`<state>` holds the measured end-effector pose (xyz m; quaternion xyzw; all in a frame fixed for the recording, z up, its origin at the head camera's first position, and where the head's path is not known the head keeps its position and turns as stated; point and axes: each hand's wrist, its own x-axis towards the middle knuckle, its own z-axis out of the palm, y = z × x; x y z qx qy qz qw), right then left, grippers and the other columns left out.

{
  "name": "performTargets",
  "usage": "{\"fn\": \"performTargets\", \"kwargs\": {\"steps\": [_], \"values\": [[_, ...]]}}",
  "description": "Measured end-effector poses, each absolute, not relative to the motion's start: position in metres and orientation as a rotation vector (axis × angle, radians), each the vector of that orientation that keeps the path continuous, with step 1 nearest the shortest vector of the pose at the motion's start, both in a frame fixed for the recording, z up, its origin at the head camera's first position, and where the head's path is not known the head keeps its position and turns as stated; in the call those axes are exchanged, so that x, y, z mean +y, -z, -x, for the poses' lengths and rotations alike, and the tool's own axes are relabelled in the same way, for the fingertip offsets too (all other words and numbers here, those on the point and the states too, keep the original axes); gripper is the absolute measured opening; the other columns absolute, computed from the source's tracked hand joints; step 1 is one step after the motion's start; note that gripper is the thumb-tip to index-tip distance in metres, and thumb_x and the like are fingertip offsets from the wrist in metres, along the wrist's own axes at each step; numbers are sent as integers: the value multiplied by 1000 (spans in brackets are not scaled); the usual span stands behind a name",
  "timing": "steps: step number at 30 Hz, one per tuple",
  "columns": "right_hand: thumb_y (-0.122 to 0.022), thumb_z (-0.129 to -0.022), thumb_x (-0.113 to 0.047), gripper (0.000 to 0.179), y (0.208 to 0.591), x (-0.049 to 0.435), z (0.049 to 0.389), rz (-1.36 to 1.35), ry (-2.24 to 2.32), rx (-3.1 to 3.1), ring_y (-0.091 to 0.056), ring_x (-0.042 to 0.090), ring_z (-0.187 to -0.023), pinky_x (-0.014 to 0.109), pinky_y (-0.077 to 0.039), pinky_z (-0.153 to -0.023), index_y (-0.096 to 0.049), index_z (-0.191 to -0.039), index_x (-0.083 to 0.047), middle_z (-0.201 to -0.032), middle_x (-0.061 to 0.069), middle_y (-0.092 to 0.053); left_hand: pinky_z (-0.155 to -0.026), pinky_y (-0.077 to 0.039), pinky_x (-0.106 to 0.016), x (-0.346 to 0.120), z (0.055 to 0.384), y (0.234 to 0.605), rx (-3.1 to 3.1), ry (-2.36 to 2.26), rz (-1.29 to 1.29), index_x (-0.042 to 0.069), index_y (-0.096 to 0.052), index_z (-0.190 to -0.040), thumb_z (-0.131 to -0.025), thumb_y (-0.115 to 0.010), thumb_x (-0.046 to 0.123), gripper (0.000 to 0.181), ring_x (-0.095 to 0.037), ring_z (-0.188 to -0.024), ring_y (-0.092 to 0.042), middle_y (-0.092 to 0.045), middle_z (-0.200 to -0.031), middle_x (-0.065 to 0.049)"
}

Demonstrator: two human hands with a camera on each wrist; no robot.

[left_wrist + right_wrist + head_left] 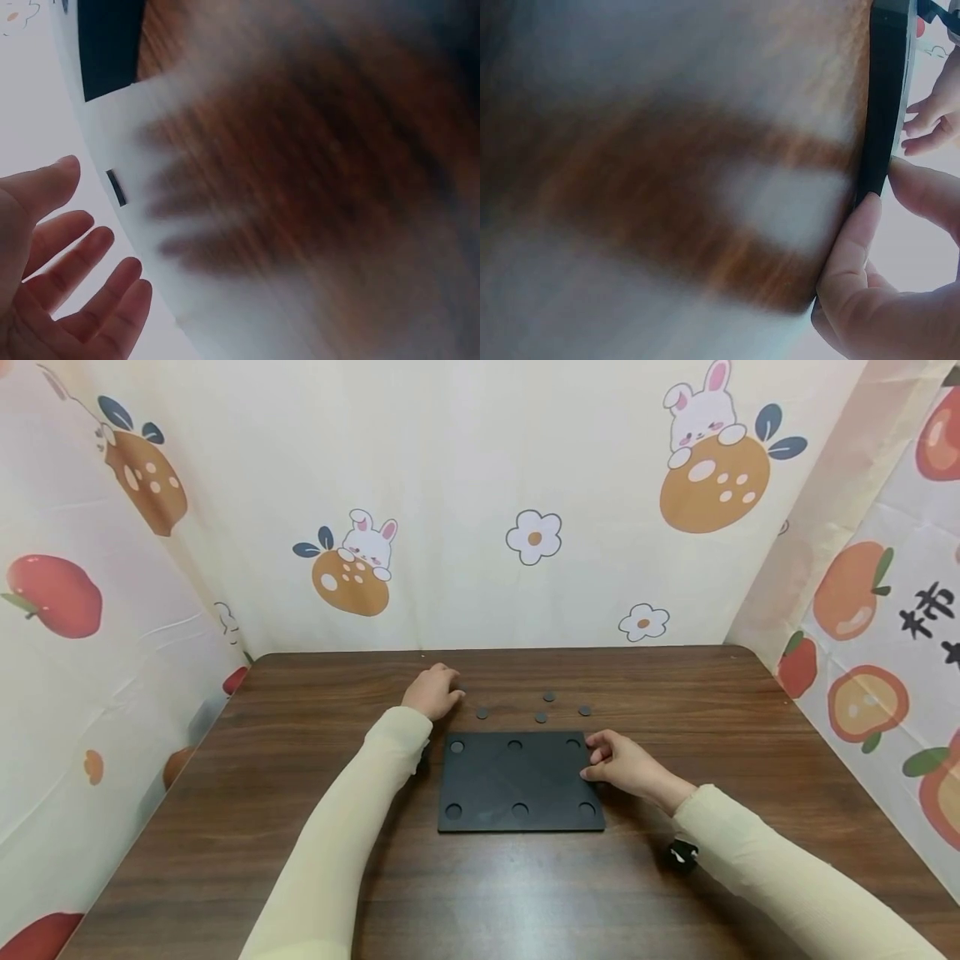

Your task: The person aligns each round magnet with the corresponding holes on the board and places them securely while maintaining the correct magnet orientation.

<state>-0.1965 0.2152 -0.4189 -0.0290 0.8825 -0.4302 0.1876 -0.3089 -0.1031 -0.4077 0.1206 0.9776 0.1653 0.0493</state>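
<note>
A flat black board [517, 781] with several round recesses along its near and far sides lies on the wooden table. My right hand [622, 766] grips the board's right edge; in the right wrist view the thumb [922, 187] is at its upper side and the index finger [855, 232] at the rim. Beyond the board's far left corner, my left hand [433, 692] reaches out with loosely parted fingers. In the left wrist view, a small dark disc [116, 187] stands apart from those fingertips [101, 238]. The far left recess [457, 747] looks greyer than the others.
Several small dark discs, such as one disc [482, 713] at the left and another [585, 711] at the right, lie beyond the board. The brown table [300, 777] ends at a printed curtain [457, 468] at the back and sides.
</note>
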Motion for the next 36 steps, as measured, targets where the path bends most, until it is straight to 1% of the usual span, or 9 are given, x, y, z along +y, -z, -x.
{"fn": "performTargets", "kwargs": {"steps": [9,22,30,36], "values": [[-73,-86,-10,58,420,216,197,91,1209,2493,-50,21,-82,31,-43,-69,-45,-134,6,-96,10,-53,-103,-48,-45,-98,314,410,2960,-461,-349,8,-55,-139,-99,-59,27,44,-33,-126,-54,-50,-141,-14],[-73,-85,-10,58,419,215,197,90,1206,2499,-51,21,-81,31,-44,-68,-46,-134,6,-95,10,-53,-96,-52,-43,-96,319,415,2974,-417,-341,9,-63,-130,-98,-62,24,36,-32,-116,-58,-56,-131,-13],[-74,-85,-10,58,419,215,197,86,1199,2506,-51,21,-82,31,-44,-69,-46,-134,6,-96,10,-53,-97,-52,-43,-95,320,414,2971,-417,-320,9,-66,-127,-97,-63,22,32,-30,-116,-59,-57,-128,-12],[-73,-85,-10,58,420,215,198,89,1206,2497,-50,21,-82,31,-44,-68,-45,-134,6,-96,10,-53,-94,-53,-43,-94,320,415,2978,-406,-324,9,-67,-123,-97,-63,20,29,-29,-113,-60,-59,-125,-12]]}}
